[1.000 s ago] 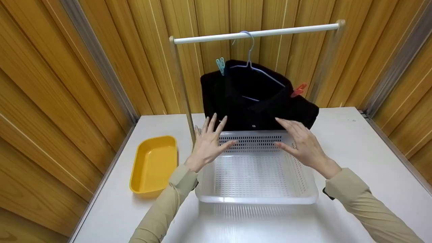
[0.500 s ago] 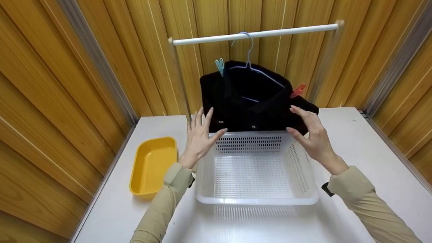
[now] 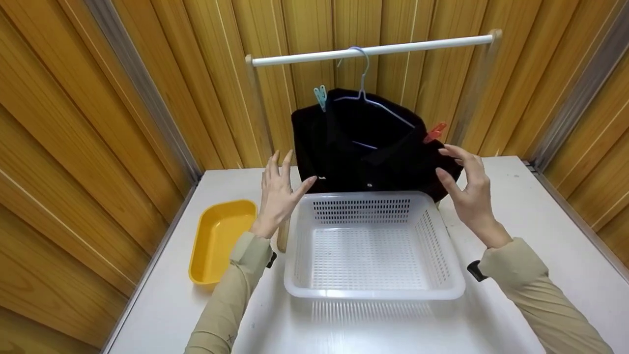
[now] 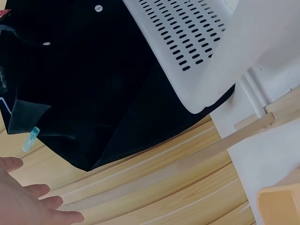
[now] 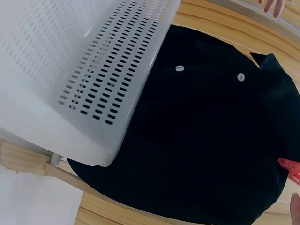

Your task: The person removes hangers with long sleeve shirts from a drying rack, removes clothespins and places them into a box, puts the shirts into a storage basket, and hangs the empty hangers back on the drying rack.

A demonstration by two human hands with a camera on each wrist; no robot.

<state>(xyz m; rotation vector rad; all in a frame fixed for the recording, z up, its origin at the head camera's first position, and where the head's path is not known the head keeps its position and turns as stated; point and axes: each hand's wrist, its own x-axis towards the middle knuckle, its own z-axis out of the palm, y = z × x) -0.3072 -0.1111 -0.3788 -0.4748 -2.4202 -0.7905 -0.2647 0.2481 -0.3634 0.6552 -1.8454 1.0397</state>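
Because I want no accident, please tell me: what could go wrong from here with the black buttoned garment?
The thin lavender hanger is only hooked over the round white rod, so a tug might slide it. The right hand is near the red plastic clothespin and could knock it loose. The white perforated plastic basket hides the lower part of the black buttoned garment, which might catch on it.

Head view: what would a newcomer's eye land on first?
Probably the black shirt at the centre, on a hanger from the white rail, with a turquoise peg at picture left and a red peg at picture right. Next, the white basket in front of it and the bright yellow tub at picture left. The left hand and right hand flank the shirt's lower part.
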